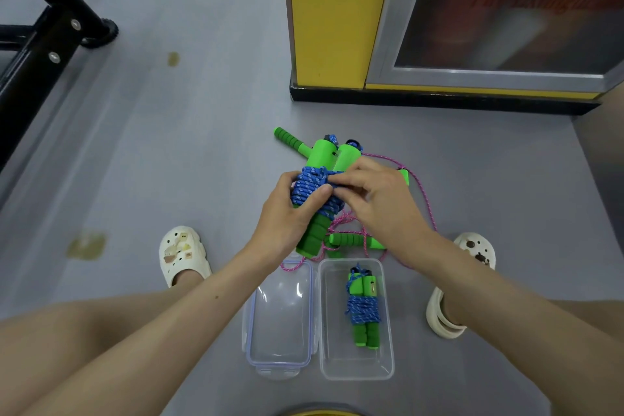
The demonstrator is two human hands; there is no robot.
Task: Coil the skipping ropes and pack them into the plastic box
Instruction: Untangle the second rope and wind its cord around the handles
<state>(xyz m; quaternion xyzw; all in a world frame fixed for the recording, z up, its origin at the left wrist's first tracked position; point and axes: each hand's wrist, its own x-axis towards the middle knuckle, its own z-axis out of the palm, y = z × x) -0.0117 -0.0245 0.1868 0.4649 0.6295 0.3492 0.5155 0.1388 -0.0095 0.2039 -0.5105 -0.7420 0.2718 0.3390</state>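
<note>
Altogether 3 ropes: packed rope point(363, 309) in the plastic box point(341, 360); beyond it left hand point(287, 213) grips, right hand point(380, 203) pinches blue rope point(312, 187), partly hiding pink rope point(429, 209). 1 lid point(280, 317) flanks the box

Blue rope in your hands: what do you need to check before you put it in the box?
1. Blue rope wound round its green handles: ok.
2. Loose end tucked in: cannot tell; the right hand covers it with its fingers.
3. Firm hold: ok; the left hand grips the bundle too.
4. Box open, lid off beside it: ok.
5. Room in the box: ok, it seems; one packed rope lies inside with space at its left.
6. Pink rope out of the way: not ok; it lies loose on the floor under the bundle.
</note>
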